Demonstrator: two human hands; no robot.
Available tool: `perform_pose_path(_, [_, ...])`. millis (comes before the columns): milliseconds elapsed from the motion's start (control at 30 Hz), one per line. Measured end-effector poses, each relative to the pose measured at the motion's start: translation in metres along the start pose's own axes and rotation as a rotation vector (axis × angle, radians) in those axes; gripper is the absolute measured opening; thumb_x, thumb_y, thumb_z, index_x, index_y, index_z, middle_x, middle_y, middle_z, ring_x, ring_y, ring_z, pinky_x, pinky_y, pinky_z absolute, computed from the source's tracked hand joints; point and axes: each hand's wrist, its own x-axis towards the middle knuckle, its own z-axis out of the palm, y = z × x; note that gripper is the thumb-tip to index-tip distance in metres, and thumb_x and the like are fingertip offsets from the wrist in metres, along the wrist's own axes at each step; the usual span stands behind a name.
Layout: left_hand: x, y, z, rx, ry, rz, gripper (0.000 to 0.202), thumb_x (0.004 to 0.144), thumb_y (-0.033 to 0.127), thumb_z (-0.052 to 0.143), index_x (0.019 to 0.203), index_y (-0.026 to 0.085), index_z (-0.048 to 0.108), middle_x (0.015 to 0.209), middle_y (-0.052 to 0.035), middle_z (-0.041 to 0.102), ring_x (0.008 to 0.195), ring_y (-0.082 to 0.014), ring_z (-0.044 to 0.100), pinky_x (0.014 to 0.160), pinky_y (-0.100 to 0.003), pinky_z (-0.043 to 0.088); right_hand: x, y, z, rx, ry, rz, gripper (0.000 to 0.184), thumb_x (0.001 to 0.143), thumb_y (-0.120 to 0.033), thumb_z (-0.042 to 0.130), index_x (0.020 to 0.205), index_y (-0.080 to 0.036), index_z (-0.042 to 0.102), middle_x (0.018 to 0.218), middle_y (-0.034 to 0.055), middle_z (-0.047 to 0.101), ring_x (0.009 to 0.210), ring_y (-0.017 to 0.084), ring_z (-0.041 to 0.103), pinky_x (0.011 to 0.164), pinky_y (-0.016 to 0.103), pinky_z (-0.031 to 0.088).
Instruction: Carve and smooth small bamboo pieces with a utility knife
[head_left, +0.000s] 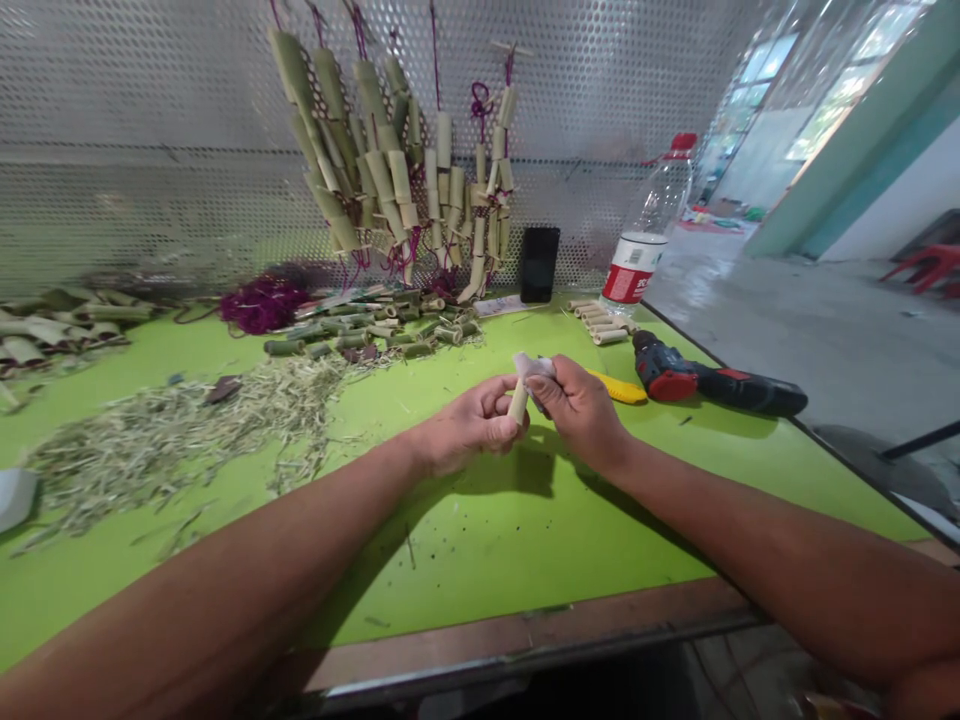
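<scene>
Between the fingers of my left hand [480,418] is a short pale bamboo tube [517,402], held tilted above the green table. Pinched in my right hand [581,405] is a folded pale grey sheet [531,366] that looks like sandpaper. The sheet touches or lies very close to the tube's upper end. Part of it is hidden by my right thumb and fingers. A yellow-handled tool [621,387] lies just behind my right hand, partly covered by it.
A cordless drill [716,380] and a plastic bottle [641,235] stand right. Bamboo shavings [202,425] spread across the left. Cut bamboo pieces [375,325], purple cord [262,300] and a phone [540,264] are farther back. Strung bamboo [382,150] hangs on the perforated metal panel [187,100].
</scene>
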Motion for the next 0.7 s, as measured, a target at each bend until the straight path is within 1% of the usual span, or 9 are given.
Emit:
perform_pose_path(100, [-0.002, 0.000, -0.001, -0.010, 0.014, -0.015, 0.050, 0.075, 0.041, 0.077, 0.112, 0.019, 0.051, 0.071, 0.0041, 0.050, 0.055, -0.0054, 0.041, 0.050, -0.018, 0.032, 0.000, 0.000, 0.001, 0.026, -0.116, -0.072, 0.030, 0.095, -0.044, 0.051, 0.076, -0.021, 0.045, 0.066, -0.0045, 0.045, 0.058, 0.009, 0.040, 0.053, 0.022, 0.031])
perform_pose_path(133, [-0.002, 0.000, -0.001, -0.011, 0.011, -0.024, 0.051, 0.075, 0.041, 0.077, 0.113, 0.020, 0.050, 0.070, 0.0044, 0.051, 0.054, -0.0054, 0.041, 0.049, -0.018, 0.032, 0.000, -0.001, 0.001, 0.033, -0.131, -0.073, 0.030, 0.095, -0.044, 0.051, 0.077, -0.021, 0.046, 0.067, -0.0043, 0.046, 0.059, 0.009, 0.041, 0.053, 0.021, 0.031])
perform_pose_path(267, [-0.002, -0.001, 0.000, -0.018, -0.029, -0.049, 0.054, 0.077, 0.042, 0.075, 0.119, 0.021, 0.048, 0.066, 0.0049, 0.051, 0.054, -0.0066, 0.043, 0.049, -0.019, 0.031, 0.000, -0.001, 0.000, -0.024, 0.017, -0.019, 0.034, 0.095, -0.044, 0.050, 0.072, -0.022, 0.041, 0.063, -0.0053, 0.039, 0.058, 0.009, 0.037, 0.051, 0.021, 0.029])
perform_pose_path(400, [-0.003, -0.001, 0.000, -0.029, -0.011, -0.041, 0.061, 0.075, 0.041, 0.077, 0.124, 0.021, 0.047, 0.068, 0.0042, 0.054, 0.055, -0.0064, 0.043, 0.050, -0.019, 0.031, -0.002, 0.001, 0.001, -0.043, -0.070, -0.130, 0.033, 0.094, -0.043, 0.052, 0.072, -0.022, 0.041, 0.062, -0.0057, 0.042, 0.055, 0.009, 0.036, 0.050, 0.022, 0.028])
perform_pose_path(433, [-0.004, -0.001, 0.000, -0.033, -0.014, -0.053, 0.064, 0.076, 0.041, 0.076, 0.128, 0.022, 0.045, 0.069, 0.0036, 0.056, 0.055, -0.0068, 0.044, 0.050, -0.019, 0.032, -0.001, 0.002, 0.001, -0.057, -0.053, -0.117, 0.033, 0.094, -0.044, 0.052, 0.072, -0.022, 0.041, 0.061, -0.0058, 0.041, 0.054, 0.009, 0.036, 0.050, 0.022, 0.028])
perform_pose_path(500, [-0.005, -0.001, -0.001, -0.043, -0.035, -0.091, 0.068, 0.079, 0.039, 0.073, 0.136, 0.022, 0.040, 0.070, 0.0017, 0.059, 0.056, -0.0077, 0.048, 0.050, -0.019, 0.033, 0.002, 0.006, -0.001, -0.090, 0.030, -0.043, 0.035, 0.095, -0.044, 0.052, 0.070, -0.022, 0.040, 0.060, -0.0060, 0.039, 0.054, 0.009, 0.035, 0.050, 0.022, 0.027])
perform_pose_path(567, [-0.006, 0.001, -0.001, -0.070, -0.054, -0.115, 0.070, 0.082, 0.037, 0.070, 0.141, 0.021, 0.035, 0.072, -0.0001, 0.062, 0.056, -0.0084, 0.050, 0.050, -0.019, 0.035, 0.006, 0.009, -0.002, -0.077, 0.091, 0.014, 0.036, 0.094, -0.045, 0.052, 0.069, -0.021, 0.040, 0.060, -0.0058, 0.039, 0.055, 0.009, 0.036, 0.050, 0.022, 0.028])
perform_pose_path(633, [-0.007, 0.003, -0.002, -0.106, -0.051, -0.118, 0.071, 0.084, 0.032, 0.069, 0.145, 0.022, 0.033, 0.079, -0.0031, 0.065, 0.059, -0.0096, 0.054, 0.054, -0.021, 0.040, 0.010, 0.011, -0.005, 0.019, 0.157, 0.065, 0.035, 0.094, -0.047, 0.052, 0.071, -0.022, 0.043, 0.061, -0.0055, 0.041, 0.054, 0.009, 0.039, 0.049, 0.022, 0.031])
perform_pose_path(700, [-0.006, 0.006, -0.002, -0.134, -0.019, -0.108, 0.073, 0.084, 0.025, 0.068, 0.147, 0.026, 0.031, 0.092, -0.0066, 0.068, 0.065, -0.0121, 0.060, 0.061, -0.026, 0.047, 0.014, 0.014, -0.008, 0.157, 0.242, 0.141, 0.034, 0.093, -0.050, 0.052, 0.076, -0.022, 0.046, 0.060, -0.0053, 0.046, 0.053, 0.009, 0.043, 0.049, 0.022, 0.035])
